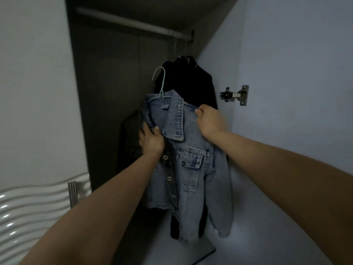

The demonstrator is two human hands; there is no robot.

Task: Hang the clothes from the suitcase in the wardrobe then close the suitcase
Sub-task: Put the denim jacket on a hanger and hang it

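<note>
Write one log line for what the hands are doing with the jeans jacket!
step: hanging | held: denim jacket on mint hanger | left hand: grips front | right hand: grips shoulder | rail: hook not on

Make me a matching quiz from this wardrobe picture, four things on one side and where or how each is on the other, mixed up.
Things:
1. denim jacket
2. dark garment
3. mint hanger
4. door hinge

States:
A. screwed to the right panel
B. hanging from the rail
C. hook free, below the rail
D. gripped by both hands: left, right

Pairs: 1-D, 2-B, 3-C, 4-A
</note>
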